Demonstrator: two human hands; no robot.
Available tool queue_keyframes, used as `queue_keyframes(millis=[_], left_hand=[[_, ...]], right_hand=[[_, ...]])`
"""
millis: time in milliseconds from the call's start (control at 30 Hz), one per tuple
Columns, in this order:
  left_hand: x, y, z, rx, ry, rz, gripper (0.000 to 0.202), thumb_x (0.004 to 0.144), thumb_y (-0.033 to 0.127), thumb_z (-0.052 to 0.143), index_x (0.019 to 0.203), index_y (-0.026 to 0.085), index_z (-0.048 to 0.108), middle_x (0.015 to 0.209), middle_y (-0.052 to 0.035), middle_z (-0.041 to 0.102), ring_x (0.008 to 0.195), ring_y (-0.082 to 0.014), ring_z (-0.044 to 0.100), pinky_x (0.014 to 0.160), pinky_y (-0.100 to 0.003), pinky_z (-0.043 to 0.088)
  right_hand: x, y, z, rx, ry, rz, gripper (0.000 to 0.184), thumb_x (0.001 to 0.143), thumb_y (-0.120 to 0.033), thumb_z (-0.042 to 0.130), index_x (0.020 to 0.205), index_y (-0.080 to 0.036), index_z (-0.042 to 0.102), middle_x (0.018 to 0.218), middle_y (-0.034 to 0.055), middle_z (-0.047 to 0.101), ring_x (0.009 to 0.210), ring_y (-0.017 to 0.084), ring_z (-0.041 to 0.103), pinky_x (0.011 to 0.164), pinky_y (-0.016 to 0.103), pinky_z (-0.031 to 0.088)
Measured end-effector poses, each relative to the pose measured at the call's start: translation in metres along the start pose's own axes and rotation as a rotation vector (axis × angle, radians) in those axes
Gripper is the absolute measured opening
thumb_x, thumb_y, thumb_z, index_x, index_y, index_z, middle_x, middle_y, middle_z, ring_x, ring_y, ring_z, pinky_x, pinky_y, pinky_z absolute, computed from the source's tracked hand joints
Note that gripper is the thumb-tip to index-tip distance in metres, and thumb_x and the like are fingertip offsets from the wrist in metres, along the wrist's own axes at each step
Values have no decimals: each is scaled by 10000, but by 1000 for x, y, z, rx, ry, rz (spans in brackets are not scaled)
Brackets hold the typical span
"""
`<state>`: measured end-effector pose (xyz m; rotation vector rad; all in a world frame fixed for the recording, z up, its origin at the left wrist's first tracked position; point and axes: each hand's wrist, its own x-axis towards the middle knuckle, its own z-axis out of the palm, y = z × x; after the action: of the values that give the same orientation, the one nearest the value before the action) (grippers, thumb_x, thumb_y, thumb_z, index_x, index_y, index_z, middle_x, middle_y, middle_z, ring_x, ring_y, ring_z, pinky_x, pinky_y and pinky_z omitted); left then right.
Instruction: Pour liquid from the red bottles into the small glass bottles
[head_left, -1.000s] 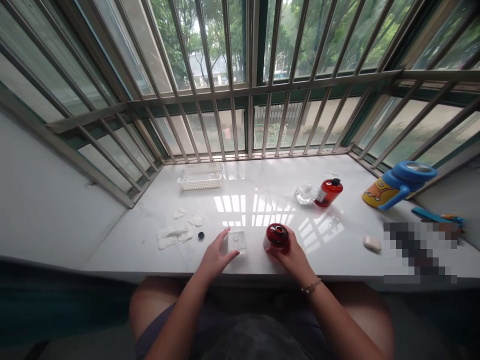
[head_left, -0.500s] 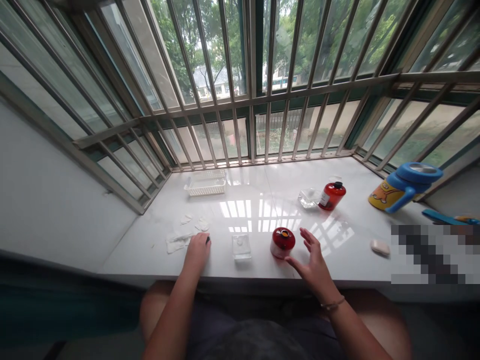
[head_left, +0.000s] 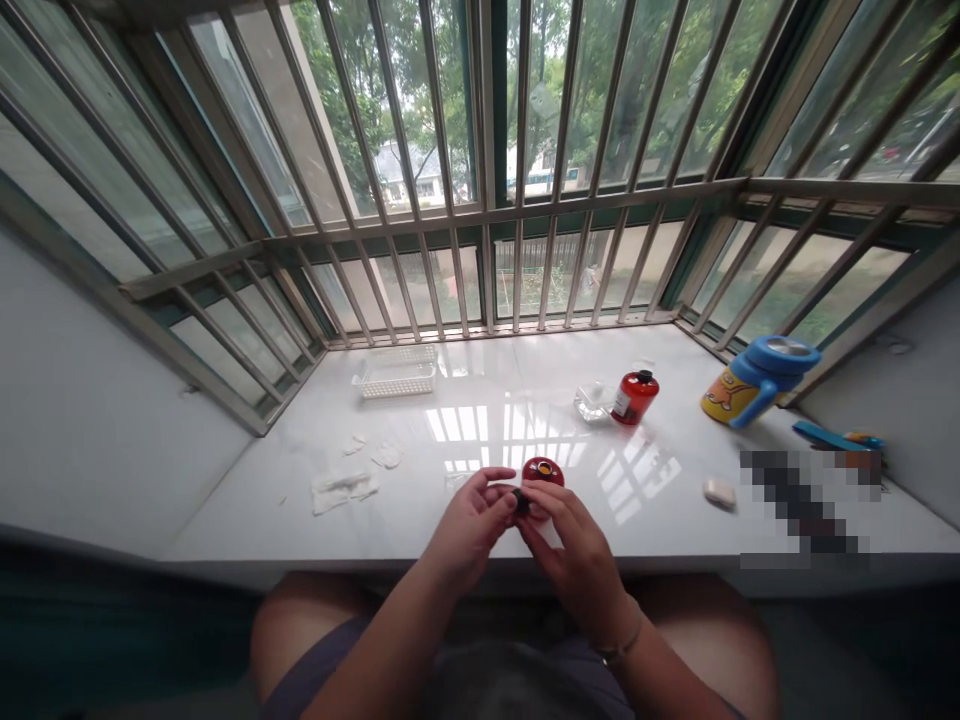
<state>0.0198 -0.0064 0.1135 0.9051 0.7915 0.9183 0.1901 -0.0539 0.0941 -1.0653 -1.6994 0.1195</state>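
Note:
My left hand (head_left: pixel 471 523) and my right hand (head_left: pixel 567 533) meet above the near edge of the white sill. Both pinch a small black cap (head_left: pixel 520 501) between their fingertips. Just beyond them stands an open red bottle (head_left: pixel 541 470) with its mouth uncovered. A clear square glass dish lies mostly hidden behind my left hand. Crumpled white tissues (head_left: pixel 341 489) lie to the left on the sill.
A second red bottle with a black cap (head_left: pixel 634 396) and a clear glass dish (head_left: pixel 590 402) stand farther back right. A white mesh basket (head_left: pixel 396 373) sits at the back left, a blue-lidded yellow cup (head_left: pixel 752 382) far right, and a small white soap-like piece (head_left: pixel 720 492) near right. Window bars (head_left: pixel 480 200) enclose the sill.
My left hand picked up the black cap from beside the tissues and brought it right. My right hand closed in to meet it in front of the open red bottle.

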Motion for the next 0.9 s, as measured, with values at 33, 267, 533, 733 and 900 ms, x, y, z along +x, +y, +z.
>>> queue_keyframes(millis=[33, 267, 533, 733, 900], left_hand=[[-1, -2, 8, -26, -20, -18, 592, 806, 505, 924, 1238, 202, 658, 1075, -99, 791, 1026, -257, 777, 1007, -439, 596], [12, -12, 0, 369, -31, 219, 502, 974, 535, 723, 1356, 223, 633, 1385, -151, 710, 1330, -314, 677, 1196, -557, 509], [57, -29, 8, 908, -124, 383, 912, 800, 242, 854, 1614, 252, 441, 1622, -166, 546, 1500, -371, 531, 1276, -607, 409], [62, -37, 12, 883, -106, 407, 869, 841, 146, 731, 1636, 251, 397, 1583, -159, 586, 1455, -349, 583, 1238, -577, 460], [60, -38, 10, 853, -125, 399, 868, 858, 173, 755, 1639, 272, 388, 1594, -145, 584, 1481, -343, 566, 1257, -572, 442]], right_hand=[[1, 0, 0, 1, 9, -2, 500, 1004, -125, 664, 1460, -318, 597, 1297, 107, 717, 1235, 289, 713, 1023, 491, 656], [11, 27, -24, -163, -3, 62, 403, 1038, -190, 634, 1420, -317, 623, 1232, 96, 743, 1146, 301, 719, 990, 530, 643], [27, 61, -19, -246, -146, 83, 357, 1023, -227, 601, 1362, -297, 686, 1177, 99, 749, 1087, 307, 703, 950, 544, 643], [17, 61, -16, -223, -151, 141, 390, 1026, -295, 608, 1414, -310, 647, 1260, 104, 733, 1167, 318, 705, 1000, 557, 627], [4, 54, -18, -164, -43, 305, 273, 1017, -452, 664, 1205, -257, 636, 1365, 155, 680, 1286, 354, 660, 1067, 610, 578]])
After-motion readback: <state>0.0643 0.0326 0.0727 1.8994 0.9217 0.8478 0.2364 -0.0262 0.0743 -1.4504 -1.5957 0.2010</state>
